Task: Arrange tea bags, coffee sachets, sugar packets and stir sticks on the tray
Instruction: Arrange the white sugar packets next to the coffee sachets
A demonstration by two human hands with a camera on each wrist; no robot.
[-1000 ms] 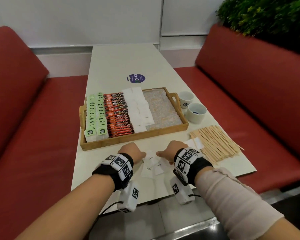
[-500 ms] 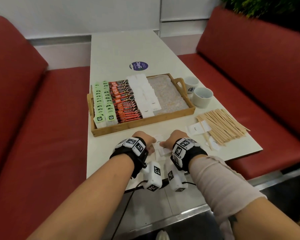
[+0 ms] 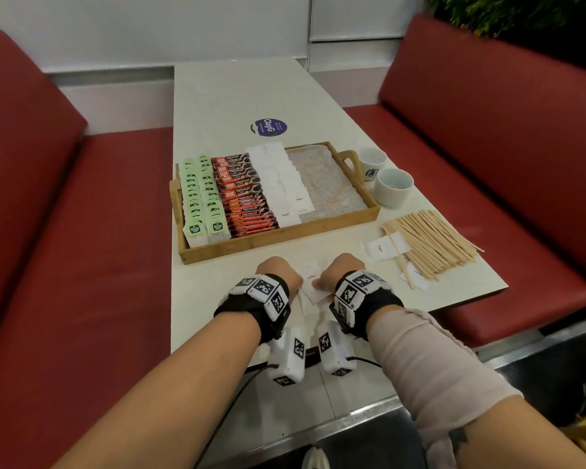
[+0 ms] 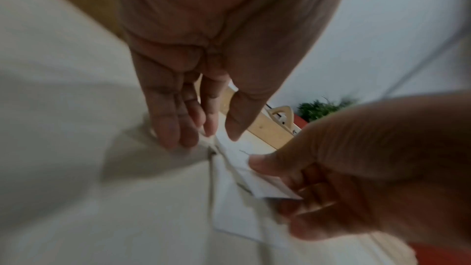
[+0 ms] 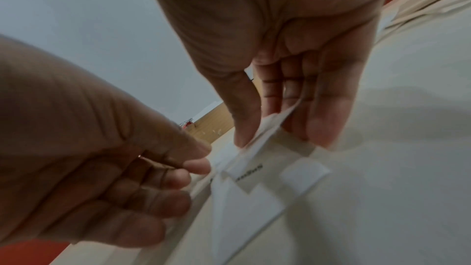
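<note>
Pinching at flat white sugar packets [image 3: 310, 289] low in the centre of the head view, both hands work close together just below the wooden tray [image 3: 278, 236]. The right hand [image 5: 293, 57] has its thumb and fingers closed on the lifted edge of one packet [image 5: 270, 126], as its wrist view shows. The left hand [image 4: 203, 67] points its fingers down, tips touching a packet's edge on the table [image 3: 217, 106]; whether it truly grips anything I cannot tell.

These packets look thin, light and limp, and I'd judge them hard to lift off a smooth top except by a corner or raised edge; pressed flat, they would likely just slide. A light squeeze should do, since paper like this can crease or tear.

On the tray, green tea bags [image 3: 202, 194] fill the left, coffee sachets [image 3: 246, 194] stand next, and a sugar row [image 3: 283, 181] follows, with a bare stretch at its right. More packets [image 3: 383, 248] and the stir sticks [image 3: 433, 240] lie at the right of the frame, below two cups [image 3: 391, 186].
</note>
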